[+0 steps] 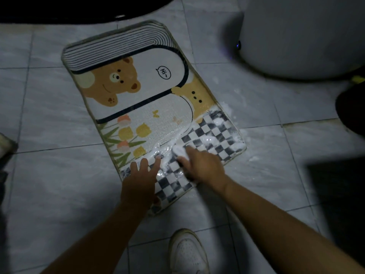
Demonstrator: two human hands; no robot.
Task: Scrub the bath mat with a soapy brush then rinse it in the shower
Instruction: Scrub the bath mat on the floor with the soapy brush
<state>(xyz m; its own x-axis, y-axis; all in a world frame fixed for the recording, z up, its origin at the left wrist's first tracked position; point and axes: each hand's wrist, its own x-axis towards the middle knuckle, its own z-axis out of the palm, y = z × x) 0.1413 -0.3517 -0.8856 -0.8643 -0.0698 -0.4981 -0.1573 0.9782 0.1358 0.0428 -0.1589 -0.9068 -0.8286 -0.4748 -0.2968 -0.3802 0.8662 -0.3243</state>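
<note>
bath mat [138, 80]: flat on the grey tile floor [49, 125], set at a slant; a bear and a "Hi~" bubble on the far half, flowers in the middle, black-and-white checks at the near end.
left hand [141, 178]: fingers straight and spread, pressed flat on the near-left checks — holding nothing.
right hand [203, 167]: just beside the left, back of the hand up, fingers curled round the brush [178, 150].
brush: its white head shows past the fingertips, down on the checks; too blurred to tell its shape.
foam [215, 139]: white suds streaked over the checks around the brush and along the mat's right edge — some spilled onto the tiles there.
shoe [187, 252]: white, on the tiles below the arms, apart from the mat.
toilet [296, 36]: white rounded body at the upper right, beyond the mat's far right corner, a small blue light on its side.
</note>
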